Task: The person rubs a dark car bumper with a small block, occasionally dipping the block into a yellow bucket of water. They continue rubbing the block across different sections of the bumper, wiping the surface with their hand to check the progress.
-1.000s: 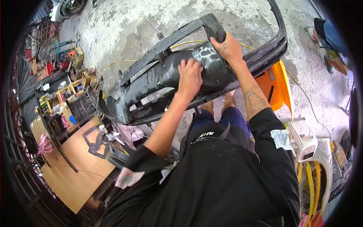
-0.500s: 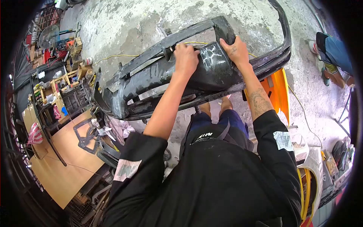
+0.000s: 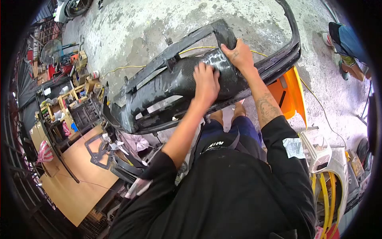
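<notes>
A large black bumper [image 3: 155, 89] with a woven carbon-like surface and pale smears lies across the view in front of my body. My left hand [image 3: 206, 81] rests on its middle section, fingers bent against the dark surface; whether something small is under them is hidden. Near the bumper's upper right part, my right hand [image 3: 240, 55] grips the edge, thumb on the near side and the other fingers partly hidden behind it. Wet-looking whitish patches show on the surface between my two hands.
An orange panel [image 3: 293, 97] is under the bumper's right side. A yellow cord [image 3: 123, 68] crosses the concrete floor. Another person [image 3: 348, 47] is at the far right. Shelves with tools and a brown board [image 3: 79, 179] are at left, a white part [image 3: 338, 159] at lower right.
My left hand has moved down and slightly right over the bumper, away from its upper edge. My right hand keeps its hold; the view has shifted slightly.
</notes>
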The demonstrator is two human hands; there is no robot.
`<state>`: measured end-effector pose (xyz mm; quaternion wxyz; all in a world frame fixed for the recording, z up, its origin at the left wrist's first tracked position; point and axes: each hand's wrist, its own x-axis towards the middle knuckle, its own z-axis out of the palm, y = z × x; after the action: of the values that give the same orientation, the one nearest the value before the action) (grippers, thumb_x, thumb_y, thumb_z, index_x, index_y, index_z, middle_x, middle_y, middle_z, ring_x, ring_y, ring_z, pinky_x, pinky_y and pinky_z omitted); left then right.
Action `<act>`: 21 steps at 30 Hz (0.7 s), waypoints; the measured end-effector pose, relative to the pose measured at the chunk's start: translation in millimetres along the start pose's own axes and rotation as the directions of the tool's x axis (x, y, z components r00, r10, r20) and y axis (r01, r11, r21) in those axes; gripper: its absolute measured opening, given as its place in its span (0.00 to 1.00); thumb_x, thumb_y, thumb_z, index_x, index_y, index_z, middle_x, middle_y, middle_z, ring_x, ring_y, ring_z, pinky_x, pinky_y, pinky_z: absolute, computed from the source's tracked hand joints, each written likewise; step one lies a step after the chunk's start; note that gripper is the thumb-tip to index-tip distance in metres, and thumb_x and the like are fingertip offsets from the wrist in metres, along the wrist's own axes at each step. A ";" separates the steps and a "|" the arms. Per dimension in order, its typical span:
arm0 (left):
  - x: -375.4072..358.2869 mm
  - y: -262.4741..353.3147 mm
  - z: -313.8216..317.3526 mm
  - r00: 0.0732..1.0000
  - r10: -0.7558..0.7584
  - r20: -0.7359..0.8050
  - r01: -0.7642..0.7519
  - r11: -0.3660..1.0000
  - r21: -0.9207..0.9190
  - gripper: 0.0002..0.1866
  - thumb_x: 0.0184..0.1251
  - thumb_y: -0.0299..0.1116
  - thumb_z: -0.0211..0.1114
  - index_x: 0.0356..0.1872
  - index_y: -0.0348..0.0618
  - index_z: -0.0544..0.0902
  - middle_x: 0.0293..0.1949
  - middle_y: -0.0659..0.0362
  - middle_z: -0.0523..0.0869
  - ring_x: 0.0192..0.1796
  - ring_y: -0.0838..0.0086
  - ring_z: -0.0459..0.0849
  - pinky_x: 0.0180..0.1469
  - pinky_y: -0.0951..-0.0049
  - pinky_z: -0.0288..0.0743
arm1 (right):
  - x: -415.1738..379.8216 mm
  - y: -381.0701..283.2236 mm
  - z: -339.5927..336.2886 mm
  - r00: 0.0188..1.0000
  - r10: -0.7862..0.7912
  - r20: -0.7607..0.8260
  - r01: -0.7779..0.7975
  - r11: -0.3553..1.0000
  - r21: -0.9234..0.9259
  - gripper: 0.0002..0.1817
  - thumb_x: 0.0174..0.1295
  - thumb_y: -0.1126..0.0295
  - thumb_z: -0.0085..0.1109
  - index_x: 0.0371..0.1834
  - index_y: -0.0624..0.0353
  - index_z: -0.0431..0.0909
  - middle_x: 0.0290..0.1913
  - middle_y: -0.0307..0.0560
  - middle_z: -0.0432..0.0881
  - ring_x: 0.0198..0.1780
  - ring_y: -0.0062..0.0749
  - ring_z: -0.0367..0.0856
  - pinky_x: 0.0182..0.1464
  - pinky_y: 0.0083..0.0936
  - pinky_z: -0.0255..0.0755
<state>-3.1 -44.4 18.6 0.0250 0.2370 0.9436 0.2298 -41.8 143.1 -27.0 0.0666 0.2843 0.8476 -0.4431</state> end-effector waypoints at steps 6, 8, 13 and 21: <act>69.3 -40.5 29.4 1.000 0.010 -0.009 -0.010 1.000 -0.012 0.07 0.72 0.26 0.66 0.44 0.32 0.83 0.50 0.39 0.78 0.53 0.39 0.76 0.55 0.41 0.70 | -0.6 2.1 2.0 0.999 0.029 0.031 -0.029 1.000 0.009 0.40 0.60 0.38 0.71 0.52 0.71 0.81 0.45 0.73 0.89 0.52 0.67 0.89 0.55 0.52 0.82; 60.8 -41.3 31.1 0.996 0.061 -0.063 -0.065 0.996 -0.062 0.07 0.72 0.26 0.66 0.46 0.34 0.84 0.51 0.40 0.79 0.54 0.40 0.76 0.54 0.41 0.70 | 0.4 1.0 -0.6 0.999 0.020 0.037 -0.020 1.000 0.000 0.40 0.60 0.38 0.71 0.52 0.71 0.81 0.46 0.72 0.89 0.53 0.66 0.89 0.56 0.51 0.81; 14.5 -2.5 4.8 0.996 0.059 0.062 -0.053 0.994 -0.095 0.11 0.69 0.26 0.68 0.50 0.35 0.84 0.54 0.44 0.78 0.55 0.43 0.76 0.54 0.42 0.70 | -1.5 2.7 -1.1 0.997 0.042 0.069 -0.044 0.999 0.022 0.39 0.60 0.38 0.69 0.52 0.70 0.81 0.48 0.71 0.89 0.54 0.66 0.88 0.57 0.51 0.81; 13.9 0.8 11.5 0.998 0.021 0.058 -0.009 0.981 -0.194 0.17 0.67 0.24 0.69 0.56 0.42 0.85 0.54 0.50 0.81 0.57 0.44 0.76 0.55 0.44 0.72 | 2.6 5.0 0.5 0.998 -0.056 0.032 0.055 0.998 0.032 0.58 0.58 0.19 0.61 0.51 0.79 0.77 0.43 0.80 0.87 0.50 0.71 0.89 0.53 0.53 0.82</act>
<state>-13.2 -32.6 9.5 0.0746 0.2472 0.9138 0.3135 -41.3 146.0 -31.8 0.0634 0.2543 0.8469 -0.4626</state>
